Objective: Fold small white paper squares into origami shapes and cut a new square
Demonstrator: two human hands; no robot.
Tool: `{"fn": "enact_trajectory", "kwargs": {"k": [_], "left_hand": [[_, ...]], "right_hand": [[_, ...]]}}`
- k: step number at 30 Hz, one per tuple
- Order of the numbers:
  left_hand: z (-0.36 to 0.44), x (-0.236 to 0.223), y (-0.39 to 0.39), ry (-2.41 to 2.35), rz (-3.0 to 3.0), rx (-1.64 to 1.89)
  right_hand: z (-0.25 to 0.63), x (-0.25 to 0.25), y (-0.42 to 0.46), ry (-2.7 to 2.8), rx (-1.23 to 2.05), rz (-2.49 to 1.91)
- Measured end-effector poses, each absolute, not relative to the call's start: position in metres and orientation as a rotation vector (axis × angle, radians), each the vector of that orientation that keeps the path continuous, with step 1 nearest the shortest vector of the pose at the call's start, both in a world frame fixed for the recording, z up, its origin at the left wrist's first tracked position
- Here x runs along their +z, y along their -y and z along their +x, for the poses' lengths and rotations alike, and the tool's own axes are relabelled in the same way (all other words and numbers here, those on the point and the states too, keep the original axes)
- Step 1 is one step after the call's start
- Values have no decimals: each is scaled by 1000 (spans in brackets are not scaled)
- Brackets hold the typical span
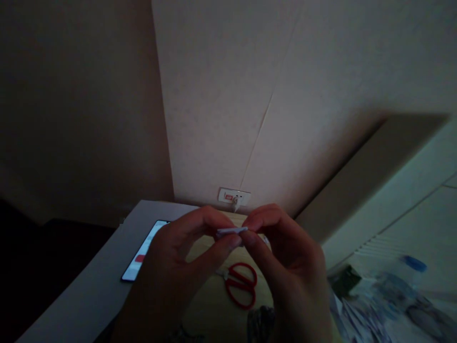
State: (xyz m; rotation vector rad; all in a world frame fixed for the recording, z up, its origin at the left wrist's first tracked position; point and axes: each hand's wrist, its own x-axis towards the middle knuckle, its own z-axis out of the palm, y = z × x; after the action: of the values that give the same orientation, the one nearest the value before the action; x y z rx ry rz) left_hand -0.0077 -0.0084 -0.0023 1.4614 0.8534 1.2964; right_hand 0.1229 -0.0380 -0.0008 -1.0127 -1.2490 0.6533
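Note:
A small, flat, folded white piece, seemingly paper [231, 231], is held up between my two hands above the small table. My left hand [189, 252] pinches its left part between thumb and forefinger. At the right end, my right hand [285, 257] grips it in the same kind of pinch, the two thumbs close together. Below and between the hands lies a pair of scissors with red handles [243, 286]; its blades are partly hidden behind my left hand. A phone with a lit screen [146, 252] lies beside my left hand, which covers part of it.
The light wooden tabletop [210, 309] has a white sheet or board [96, 276] along its left side. Behind it, a wall socket [233, 196] holds a white plug. At lower right are plastic bags and wrappings [389, 300], and a blue cap [415, 263].

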Motion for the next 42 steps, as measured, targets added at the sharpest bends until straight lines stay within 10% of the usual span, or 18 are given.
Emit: {"fn": "enact_trajectory", "kwargs": {"k": [42], "left_hand": [[-5,-3,9,-853,1363,1413]], "right_hand": [[127,-6,42,1377,642,-1059]]}}
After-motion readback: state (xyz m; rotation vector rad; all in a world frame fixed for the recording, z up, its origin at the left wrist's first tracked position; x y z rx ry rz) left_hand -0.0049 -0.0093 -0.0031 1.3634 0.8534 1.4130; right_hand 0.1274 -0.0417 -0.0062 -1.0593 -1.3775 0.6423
